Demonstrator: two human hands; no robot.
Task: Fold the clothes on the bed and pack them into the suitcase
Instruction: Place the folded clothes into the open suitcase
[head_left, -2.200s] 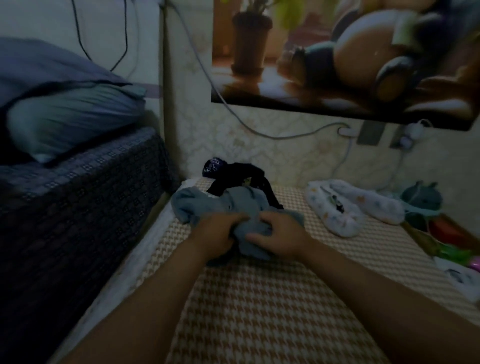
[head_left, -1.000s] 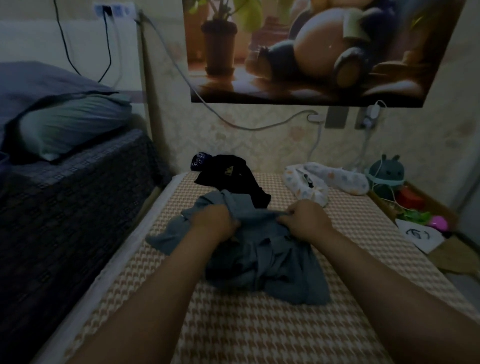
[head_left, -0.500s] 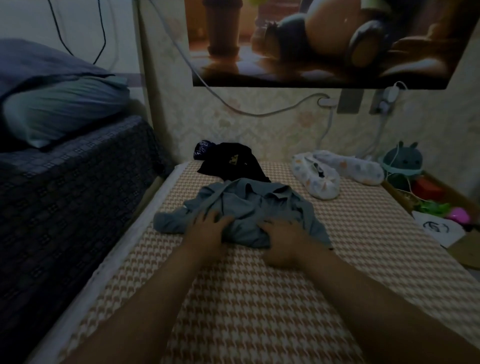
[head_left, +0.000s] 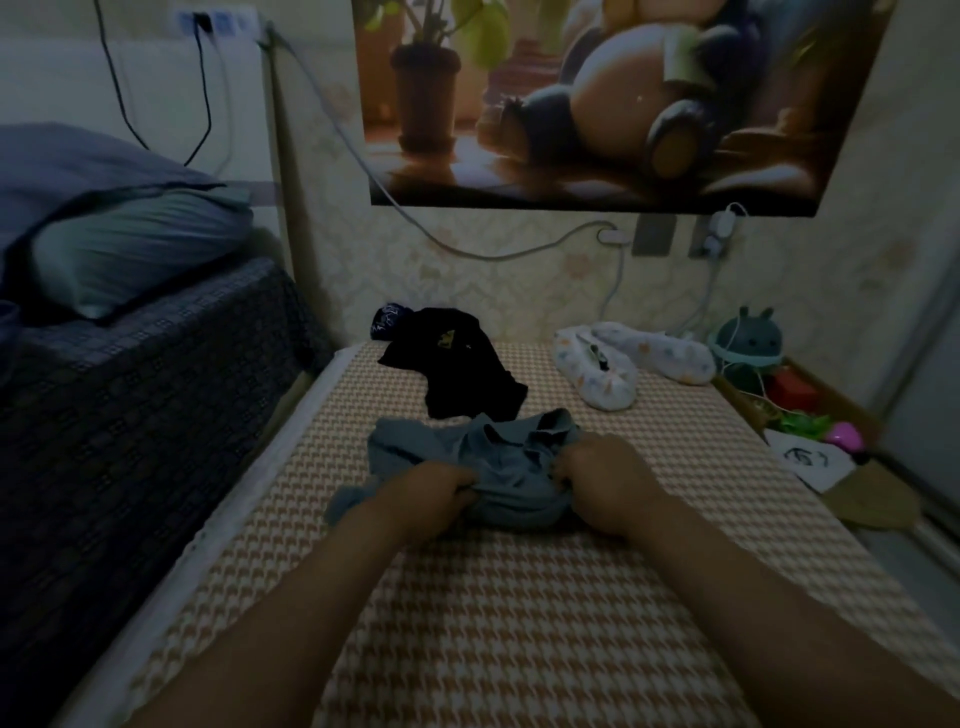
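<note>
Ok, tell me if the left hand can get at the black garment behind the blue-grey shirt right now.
Probably yes, once freed. The left hand grips the blue-grey shirt, so it must let go first. The black garment lies just beyond the shirt on the bed, uncovered, with nothing standing between.

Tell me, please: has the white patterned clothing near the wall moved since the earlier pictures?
No. The white patterned clothing still lies at the far end of the bed, beside the green toy, as before.
</note>
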